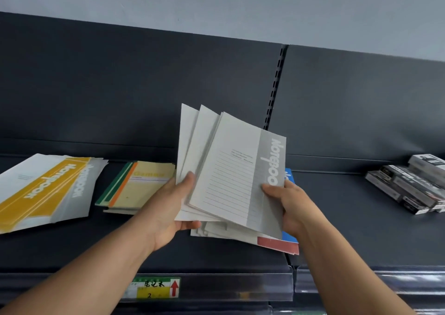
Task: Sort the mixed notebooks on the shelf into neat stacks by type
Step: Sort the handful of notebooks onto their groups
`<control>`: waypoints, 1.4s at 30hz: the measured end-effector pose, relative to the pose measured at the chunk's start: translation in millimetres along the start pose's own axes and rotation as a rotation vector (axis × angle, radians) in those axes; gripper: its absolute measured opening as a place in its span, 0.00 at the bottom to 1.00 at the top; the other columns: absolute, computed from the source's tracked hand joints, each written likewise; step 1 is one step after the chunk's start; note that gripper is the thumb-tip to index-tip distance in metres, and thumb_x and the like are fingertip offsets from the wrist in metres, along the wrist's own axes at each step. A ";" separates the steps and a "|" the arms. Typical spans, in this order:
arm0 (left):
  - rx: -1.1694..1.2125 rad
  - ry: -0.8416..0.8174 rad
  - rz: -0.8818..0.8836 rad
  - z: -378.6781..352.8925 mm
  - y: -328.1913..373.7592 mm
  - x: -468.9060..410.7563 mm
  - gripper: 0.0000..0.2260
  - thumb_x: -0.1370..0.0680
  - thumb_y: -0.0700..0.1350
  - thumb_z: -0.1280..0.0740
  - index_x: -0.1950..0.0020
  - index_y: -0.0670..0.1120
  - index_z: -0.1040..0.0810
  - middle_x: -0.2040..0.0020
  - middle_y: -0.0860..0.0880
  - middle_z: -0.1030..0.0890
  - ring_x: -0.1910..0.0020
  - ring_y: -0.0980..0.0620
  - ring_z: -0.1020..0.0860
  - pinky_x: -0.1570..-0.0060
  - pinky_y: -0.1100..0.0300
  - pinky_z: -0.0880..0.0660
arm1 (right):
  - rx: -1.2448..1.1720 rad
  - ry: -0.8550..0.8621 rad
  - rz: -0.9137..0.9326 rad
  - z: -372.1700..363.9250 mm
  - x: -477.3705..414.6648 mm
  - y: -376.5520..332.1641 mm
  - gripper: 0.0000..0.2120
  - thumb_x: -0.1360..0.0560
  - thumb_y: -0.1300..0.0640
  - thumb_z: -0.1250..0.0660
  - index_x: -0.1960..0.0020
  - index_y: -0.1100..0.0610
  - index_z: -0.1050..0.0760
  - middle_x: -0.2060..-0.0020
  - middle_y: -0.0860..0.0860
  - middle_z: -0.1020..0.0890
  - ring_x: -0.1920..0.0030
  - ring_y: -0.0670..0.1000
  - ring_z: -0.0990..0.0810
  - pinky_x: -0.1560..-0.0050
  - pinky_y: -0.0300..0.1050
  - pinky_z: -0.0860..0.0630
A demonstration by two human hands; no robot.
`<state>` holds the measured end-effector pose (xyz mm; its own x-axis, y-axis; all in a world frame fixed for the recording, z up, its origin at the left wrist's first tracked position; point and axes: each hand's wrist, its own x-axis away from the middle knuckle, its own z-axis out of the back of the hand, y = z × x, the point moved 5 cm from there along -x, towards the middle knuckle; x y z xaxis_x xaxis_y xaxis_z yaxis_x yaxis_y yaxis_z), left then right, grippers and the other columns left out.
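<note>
A fanned bunch of grey-banded notebooks is raised above the dark shelf at its middle. My left hand grips the bunch's left edge, thumb on top. My right hand pinches the front notebook's grey right band. Under the bunch lie more notebooks, one with a red band and one with a blue band. A stack with a yellow-banded notebook on top lies at the left. Beside it sits a beige notebook stack with green and orange spines.
Several black and white boxes are piled at the shelf's right end. A slotted upright divides the dark back panel. A yellow and green price label sits in the shelf's front rail.
</note>
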<state>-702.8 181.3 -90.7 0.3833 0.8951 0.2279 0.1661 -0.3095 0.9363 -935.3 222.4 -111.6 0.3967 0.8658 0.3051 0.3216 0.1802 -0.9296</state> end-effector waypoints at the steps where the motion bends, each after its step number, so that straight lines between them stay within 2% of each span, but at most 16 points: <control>1: 0.016 0.014 0.017 -0.5 0.5 -1.4 0.11 0.20 0.54 0.37 0.42 0.53 0.22 0.49 0.48 0.15 0.53 0.46 0.18 0.72 0.57 0.25 | -0.007 0.009 -0.012 5.4 -0.7 0.9 0.09 0.24 0.66 0.32 0.45 0.57 0.25 0.52 0.56 0.14 0.55 0.58 0.16 0.55 0.54 0.20; 4: 0.016 0.001 0.036 -5.7 -1.0 -5.8 0.08 0.20 0.48 0.36 0.43 0.52 0.21 0.50 0.48 0.15 0.56 0.47 0.18 0.72 0.57 0.24 | -0.069 0.010 -0.074 17.4 -1.6 4.9 0.10 0.25 0.65 0.32 0.45 0.56 0.24 0.53 0.56 0.14 0.54 0.59 0.16 0.57 0.55 0.20; 8: 0.018 0.002 0.066 -11.9 -7.8 -12.6 0.10 0.21 0.40 0.35 0.41 0.50 0.21 0.50 0.45 0.15 0.56 0.46 0.19 0.75 0.60 0.25 | -0.178 -0.016 -0.157 29.5 -4.0 11.2 0.10 0.25 0.65 0.32 0.43 0.58 0.23 0.52 0.58 0.14 0.54 0.60 0.16 0.57 0.57 0.20; 10: 0.031 0.010 0.081 -14.8 -10.9 -15.1 0.09 0.21 0.41 0.34 0.42 0.50 0.21 0.51 0.45 0.15 0.55 0.46 0.19 0.75 0.60 0.26 | -0.209 -0.030 -0.166 32.7 -6.2 13.0 0.11 0.24 0.64 0.33 0.42 0.59 0.23 0.50 0.59 0.15 0.51 0.61 0.17 0.52 0.60 0.21; 13: 0.026 -0.001 0.076 -18.5 -14.0 -17.0 0.11 0.24 0.45 0.31 0.42 0.50 0.21 0.48 0.47 0.15 0.50 0.45 0.19 0.74 0.59 0.25 | -0.221 -0.039 -0.170 36.2 -8.8 15.9 0.08 0.22 0.65 0.35 0.44 0.58 0.24 0.53 0.59 0.14 0.52 0.61 0.17 0.51 0.61 0.21; 16: 0.007 -0.015 0.048 -20.7 -12.6 -19.1 0.12 0.25 0.40 0.30 0.42 0.50 0.21 0.49 0.47 0.15 0.51 0.46 0.19 0.72 0.59 0.25 | -0.208 -0.030 -0.178 40.1 -10.0 16.5 0.07 0.22 0.64 0.35 0.45 0.58 0.24 0.56 0.58 0.14 0.54 0.60 0.17 0.54 0.60 0.21; 19: 0.028 -0.022 0.044 -22.0 -9.9 -21.1 0.13 0.25 0.38 0.31 0.42 0.49 0.21 0.51 0.47 0.15 0.57 0.49 0.19 0.74 0.61 0.26 | -0.185 -0.023 -0.176 44.5 -11.3 14.1 0.07 0.22 0.64 0.35 0.45 0.57 0.24 0.56 0.57 0.15 0.58 0.59 0.17 0.63 0.56 0.20; 21: 0.033 -0.020 0.044 -21.7 -10.6 -22.1 0.14 0.25 0.37 0.30 0.41 0.49 0.22 0.50 0.46 0.15 0.57 0.49 0.19 0.74 0.61 0.26 | -0.206 -0.038 -0.168 45.9 -11.5 12.3 0.08 0.22 0.65 0.36 0.44 0.57 0.24 0.57 0.57 0.15 0.61 0.58 0.16 0.67 0.55 0.19; 28: 0.077 0.022 0.044 -15.7 -10.1 -21.9 0.14 0.25 0.37 0.30 0.42 0.49 0.21 0.46 0.44 0.16 0.52 0.45 0.21 0.76 0.61 0.27 | -0.303 -0.119 -0.113 40.9 -9.5 6.5 0.13 0.22 0.67 0.38 0.41 0.56 0.25 0.56 0.57 0.14 0.63 0.57 0.14 0.68 0.53 0.18; 35: 0.056 0.049 0.006 -4.6 -2.7 -17.3 0.13 0.25 0.35 0.32 0.44 0.49 0.22 0.50 0.45 0.16 0.58 0.48 0.20 0.76 0.62 0.29 | -0.295 -0.158 -0.122 31.4 -7.4 6.0 0.11 0.21 0.66 0.39 0.41 0.56 0.25 0.56 0.57 0.14 0.62 0.57 0.14 0.67 0.54 0.18; 40: 0.055 0.095 -0.033 13.0 4.3 -10.6 0.14 0.24 0.33 0.34 0.43 0.48 0.22 0.53 0.47 0.16 0.59 0.47 0.20 0.77 0.62 0.29 | -0.186 -0.084 -0.132 41.0 -7.4 -0.3 0.10 0.22 0.66 0.38 0.44 0.56 0.25 0.56 0.57 0.15 0.61 0.57 0.15 0.68 0.53 0.18; 42: 0.048 0.111 -0.050 23.3 9.2 -7.1 0.14 0.24 0.33 0.34 0.43 0.49 0.22 0.54 0.47 0.16 0.58 0.46 0.19 0.77 0.62 0.29 | -0.083 -0.001 -0.148 53.7 -7.7 -5.0 0.08 0.22 0.65 0.37 0.45 0.57 0.25 0.55 0.57 0.16 0.57 0.58 0.17 0.64 0.54 0.19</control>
<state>-682.9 164.6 -89.9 0.2710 0.9389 0.2124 0.2268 -0.2767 0.9338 -986.2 240.0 -120.4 0.3387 0.8333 0.4369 0.4465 0.2664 -0.8542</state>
